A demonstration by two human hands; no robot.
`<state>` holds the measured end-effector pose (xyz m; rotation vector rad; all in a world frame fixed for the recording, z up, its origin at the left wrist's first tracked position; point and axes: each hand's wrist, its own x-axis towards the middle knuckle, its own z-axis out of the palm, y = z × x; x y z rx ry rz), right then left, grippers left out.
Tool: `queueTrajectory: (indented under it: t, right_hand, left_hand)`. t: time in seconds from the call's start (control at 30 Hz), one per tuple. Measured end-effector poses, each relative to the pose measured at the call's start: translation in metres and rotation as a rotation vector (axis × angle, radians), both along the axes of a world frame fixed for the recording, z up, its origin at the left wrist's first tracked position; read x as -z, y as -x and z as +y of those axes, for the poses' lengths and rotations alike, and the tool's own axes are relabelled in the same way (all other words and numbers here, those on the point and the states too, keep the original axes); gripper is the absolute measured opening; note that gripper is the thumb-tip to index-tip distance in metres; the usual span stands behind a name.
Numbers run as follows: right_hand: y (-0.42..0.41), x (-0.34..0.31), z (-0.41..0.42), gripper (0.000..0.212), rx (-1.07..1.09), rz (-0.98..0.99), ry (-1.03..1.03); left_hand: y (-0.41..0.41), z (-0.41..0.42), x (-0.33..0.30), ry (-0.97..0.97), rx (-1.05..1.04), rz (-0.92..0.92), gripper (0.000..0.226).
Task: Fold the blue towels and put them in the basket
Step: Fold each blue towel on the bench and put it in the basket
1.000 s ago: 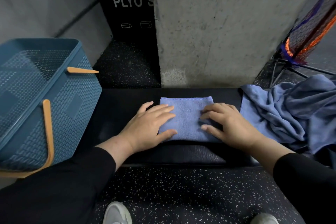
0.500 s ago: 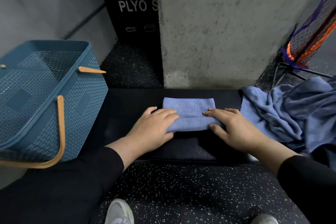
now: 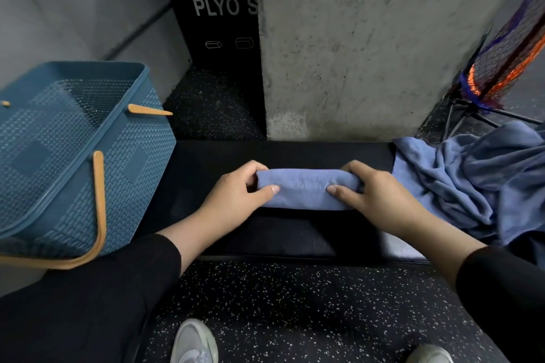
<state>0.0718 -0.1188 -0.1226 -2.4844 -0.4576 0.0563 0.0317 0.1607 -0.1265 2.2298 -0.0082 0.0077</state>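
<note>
Both hands grip the folded towel (image 3: 305, 190) at its two ends on the black bench (image 3: 295, 153). The left hand (image 3: 236, 196) curls round the left end, thumb lying on top of the cloth and fingers wrapped over the far edge; the right hand (image 3: 373, 194) holds the right end the same way, thumb on top and fingers over the back. The hands are apart, with the towel's middle showing bare between them as a narrow, long blue band (it looks folded several times, though the layers cannot be counted). The towel lies roughly level across the bench, about midway along it. To the left stands the basket (image 3: 138, 162), a blue woven-pattern tub with tan handles, tilted in this wide view and well apart from the left hand; its inside shows only mesh walls. At the right end of the bench lies the pile (image 3: 472, 183) of unfolded blue towels, crumpled and spilling over the bench edge, just beside the right hand but not touching it. Behind the bench rises a concrete pillar (image 3: 368, 38), with a black box (image 3: 218, 23) lettered "PLYO S" beside it on the left. A net (image 3: 507, 59) in orange and blue leans at far right. Black sleeves cover both forearms, and two pale shoes (image 3: 194, 342) stand on the speckled floor (image 3: 295, 303) below.
</note>
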Motion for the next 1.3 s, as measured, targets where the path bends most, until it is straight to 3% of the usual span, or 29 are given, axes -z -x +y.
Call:
queueTrajectory:
  t: [0.2, 0.27, 0.4, 0.63, 0.8, 0.87, 0.97, 1.13, 1.3]
  right_hand:
    - [-0.016, 0.010, 0.007, 0.038, 0.082, 0.035, -0.085]
    - [-0.019, 0.012, 0.009, 0.043, 0.063, 0.030, -0.058]
    - [-0.028, 0.009, 0.011, 0.056, 0.064, 0.200, 0.025]
    - [-0.038, -0.005, 0.014, 0.048, -0.049, 0.333, 0.130]
    - [-0.032, -0.013, 0.019, 0.029, -0.063, 0.336, 0.113]
    - [-0.026, -0.015, 0.020, 0.026, -0.052, 0.335, 0.017]
    - [-0.019, -0.030, 0.021, 0.033, -0.045, 0.289, -0.176]
    - [-0.016, -0.085, 0.037, 0.051, -0.061, 0.182, -0.426]
    - [-0.004, -0.144, 0.067, 0.062, -0.218, 0.220, -0.450]
  left_hand:
    - [-0.010, -0.006, 0.012, -0.006, -0.100, -0.037, 0.012]
    - [-0.012, -0.006, 0.013, -0.021, -0.069, -0.014, 0.030]
    - [-0.020, -0.008, 0.007, -0.258, 0.067, 0.047, 0.041]
    - [-0.032, -0.010, -0.009, -0.475, 0.186, 0.154, 0.048]
    - [-0.032, -0.014, -0.013, -0.527, 0.201, 0.215, 0.016]
    - [-0.029, -0.011, -0.013, -0.471, 0.210, 0.180, 0.011]
    - [-0.024, 0.000, -0.020, -0.232, 0.243, 0.218, 0.023]
    - [-0.008, 0.006, -0.062, 0.096, 0.258, 0.353, 0.084]
    - [0.008, 0.009, -0.114, 0.292, 0.181, 0.268, 0.046]
